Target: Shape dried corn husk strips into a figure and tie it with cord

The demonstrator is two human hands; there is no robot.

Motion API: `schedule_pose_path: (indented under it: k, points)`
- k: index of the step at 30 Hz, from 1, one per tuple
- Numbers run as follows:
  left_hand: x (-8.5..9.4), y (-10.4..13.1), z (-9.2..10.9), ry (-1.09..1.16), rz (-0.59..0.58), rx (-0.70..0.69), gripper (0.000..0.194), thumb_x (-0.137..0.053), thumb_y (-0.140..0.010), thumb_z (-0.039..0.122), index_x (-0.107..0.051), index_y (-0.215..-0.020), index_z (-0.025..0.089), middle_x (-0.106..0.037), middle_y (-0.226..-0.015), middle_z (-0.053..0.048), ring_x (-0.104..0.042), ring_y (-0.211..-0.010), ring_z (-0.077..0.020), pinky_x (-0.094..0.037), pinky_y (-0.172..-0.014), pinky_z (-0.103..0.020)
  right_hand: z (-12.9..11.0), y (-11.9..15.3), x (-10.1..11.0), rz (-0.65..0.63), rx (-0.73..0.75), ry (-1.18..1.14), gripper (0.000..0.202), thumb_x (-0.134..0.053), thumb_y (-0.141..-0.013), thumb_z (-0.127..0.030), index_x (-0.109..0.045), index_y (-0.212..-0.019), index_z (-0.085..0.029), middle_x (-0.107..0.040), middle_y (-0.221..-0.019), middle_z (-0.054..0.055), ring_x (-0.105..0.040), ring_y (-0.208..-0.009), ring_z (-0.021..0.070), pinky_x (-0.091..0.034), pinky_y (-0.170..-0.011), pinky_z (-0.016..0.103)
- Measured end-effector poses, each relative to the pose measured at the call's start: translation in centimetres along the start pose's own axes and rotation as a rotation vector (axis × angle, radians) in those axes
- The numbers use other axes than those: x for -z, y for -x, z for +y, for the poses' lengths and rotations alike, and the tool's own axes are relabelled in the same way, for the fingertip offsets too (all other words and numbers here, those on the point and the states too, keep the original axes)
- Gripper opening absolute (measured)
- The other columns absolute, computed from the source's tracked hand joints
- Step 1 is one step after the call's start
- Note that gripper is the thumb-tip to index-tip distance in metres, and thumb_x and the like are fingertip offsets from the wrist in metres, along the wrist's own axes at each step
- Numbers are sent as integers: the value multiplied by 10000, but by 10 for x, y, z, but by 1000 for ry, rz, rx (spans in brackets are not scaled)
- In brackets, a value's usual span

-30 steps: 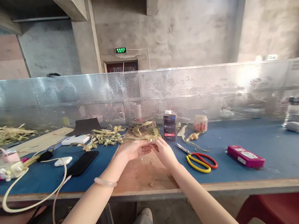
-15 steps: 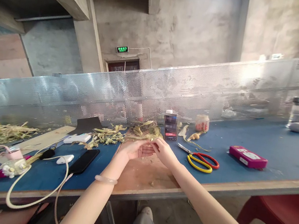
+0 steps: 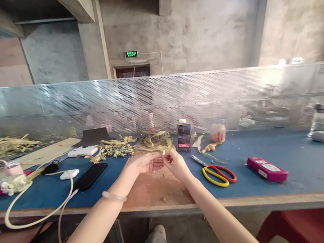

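Over a brown board (image 3: 156, 191), my two hands meet at the fingertips. My left hand (image 3: 146, 163) is cupped, palm turned partly up, its fingers extended beneath the right fingertips. A pale bracelet (image 3: 114, 196) circles that wrist. My right hand (image 3: 177, 163) is closed in a pinch; a small pale piece (image 3: 163, 152) shows at its fingertips, too small to name. Just behind the hands lies a heap of dry, husk-like leaves (image 3: 158, 141). An upright phone (image 3: 183, 139) stands beside that heap.
Right of the hands lie red-and-yellow-handled scissors (image 3: 215, 175), a purple box (image 3: 267, 170) and a jar (image 3: 217, 133). A black phone (image 3: 90, 176), looping cables (image 3: 13, 204) and cut dry plant pieces (image 3: 118, 148) are on the left. Perforated metal panels (image 3: 166, 97) rise behind.
The small pale piece shows a little more plainly at my right fingertips. Both hands stay in nearly the same place; the view has shifted slightly.
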State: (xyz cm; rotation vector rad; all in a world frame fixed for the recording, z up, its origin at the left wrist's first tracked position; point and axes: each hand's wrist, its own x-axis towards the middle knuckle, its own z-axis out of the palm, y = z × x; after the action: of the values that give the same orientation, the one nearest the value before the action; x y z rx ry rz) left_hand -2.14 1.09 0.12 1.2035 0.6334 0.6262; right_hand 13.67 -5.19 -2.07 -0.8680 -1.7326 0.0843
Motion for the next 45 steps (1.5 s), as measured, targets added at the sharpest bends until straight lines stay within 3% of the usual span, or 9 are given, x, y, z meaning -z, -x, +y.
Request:
schedule_pose_path:
  k: [5, 11, 20, 30, 35, 40, 45]
  points:
    - [-1, 1, 1, 10, -2, -37, 96, -639, -735, 179, -628, -802, 112, -697, -739, -79, -658, -687, -141, -491, -728, -256, 0, -3, 0, 17, -117, -103, 87, -488, -768, -218, -510, -696, -174, -545, -670, -5, -507, -605, 117, -425, -576, 238]
    - [-1, 2, 2, -11, -12, -41, 174, -652, -728, 188, -628, -881, 107, -704, -812, -115, -665, -778, -180, -486, -743, -268, 1, -5, 2, -8, -260, -227, 127, -461, -743, -234, -536, -677, -156, -562, -640, -9, -520, -590, 115, -427, -568, 233]
    - [0, 3, 1, -67, -48, -31, 169, -652, -734, 197, -635, -864, 90, -705, -792, -127, -669, -729, -167, -493, -687, -241, 5, -6, 2, -28, -356, -282, 135, -485, -714, -261, -542, -651, -157, -539, -594, -23, -470, -550, 109, -371, -519, 222]
    - [3, 0, 0, -107, -50, -18, 212, -665, -724, 208, -637, -888, 76, -700, -834, -142, -666, -760, -161, -489, -678, -219, 9, -5, -2, -49, -343, -270, 173, -502, -752, -303, -520, -650, -164, -543, -580, -27, -497, -555, 111, -408, -551, 238]
    - [5, -2, -3, -99, -48, -49, 170, -666, -720, 170, -641, -865, 85, -699, -849, -136, -662, -802, -169, -492, -695, -225, 11, -5, -2, -17, -288, -234, 124, -522, -762, -285, -540, -763, -163, -586, -691, -4, -538, -615, 119, -436, -601, 256]
    - [7, -5, -5, -83, -35, -78, 145, -669, -711, 142, -641, -844, 89, -698, -855, -130, -659, -820, -175, -494, -695, -229, 10, -5, 0, -4, -232, -186, 108, -524, -764, -230, -599, -744, -156, -598, -700, 16, -550, -640, 136, -436, -611, 272]
    - [9, -6, -4, -66, -10, -103, 135, -661, -723, 159, -645, -841, 95, -699, -825, -112, -663, -770, -157, -494, -686, -222, 7, -5, 1, 0, -166, -180, 159, -490, -785, -184, -648, -784, -163, -616, -874, 57, -571, -791, 150, -455, -671, 271]
